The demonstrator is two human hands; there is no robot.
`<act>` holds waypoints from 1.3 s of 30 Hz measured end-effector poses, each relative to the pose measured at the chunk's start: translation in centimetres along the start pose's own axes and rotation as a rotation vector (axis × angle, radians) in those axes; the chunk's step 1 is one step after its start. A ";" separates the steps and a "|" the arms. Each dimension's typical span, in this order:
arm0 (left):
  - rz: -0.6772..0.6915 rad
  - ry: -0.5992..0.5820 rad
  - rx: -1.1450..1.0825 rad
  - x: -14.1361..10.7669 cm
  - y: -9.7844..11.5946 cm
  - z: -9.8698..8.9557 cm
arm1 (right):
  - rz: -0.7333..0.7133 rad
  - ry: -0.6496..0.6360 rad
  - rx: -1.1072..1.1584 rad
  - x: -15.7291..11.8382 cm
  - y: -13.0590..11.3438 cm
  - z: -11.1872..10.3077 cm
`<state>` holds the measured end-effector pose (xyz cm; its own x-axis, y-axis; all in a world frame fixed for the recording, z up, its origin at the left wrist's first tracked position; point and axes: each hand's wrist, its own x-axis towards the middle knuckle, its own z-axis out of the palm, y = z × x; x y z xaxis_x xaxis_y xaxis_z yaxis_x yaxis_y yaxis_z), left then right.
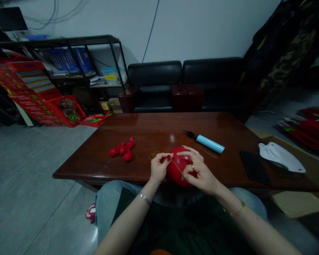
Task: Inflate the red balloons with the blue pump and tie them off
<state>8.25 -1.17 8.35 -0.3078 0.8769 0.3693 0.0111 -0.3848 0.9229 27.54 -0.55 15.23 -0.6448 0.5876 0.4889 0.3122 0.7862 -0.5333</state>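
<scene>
A round, inflated red balloon (178, 169) rests at the front edge of the table, between my hands. My left hand (159, 166) pinches the balloon's neck on its left side. From there a thin yellowish string (177, 165) runs taut across the balloon to my right hand (199, 171), whose thumb and index finger are closed on it. The other right fingers lie over the balloon. Loose loops of thin yellow string (154, 154) lie just beyond my left hand. Several small red balloons (122, 149), slightly inflated, sit in a cluster farther left.
A light-blue hand pump (210, 143) lies at the right on the brown table (149, 127). Nearer the right edge are a black phone-like slab (254, 167) and a white mask-like item (280, 156). Behind stand black armchairs (155, 76); red boxes (42, 95) are stacked left.
</scene>
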 end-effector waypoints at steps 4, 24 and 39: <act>0.031 0.091 0.074 -1.2 0.2 2.1 | 0.095 0.220 -0.025 0.8 -0.2 1.4; -0.104 0.135 -0.155 -2.7 1.2 4.4 | 0.072 0.355 -0.577 0.6 2.0 3.9; 0.383 -0.343 0.479 2.6 4.7 -2.0 | 0.025 0.312 -0.413 0.0 2.0 4.1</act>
<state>5.59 -1.26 13.42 0.1185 0.7770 0.6183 0.5008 -0.5844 0.6385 25.34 0.24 11.34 -0.4148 0.5863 0.6958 0.6148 0.7443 -0.2607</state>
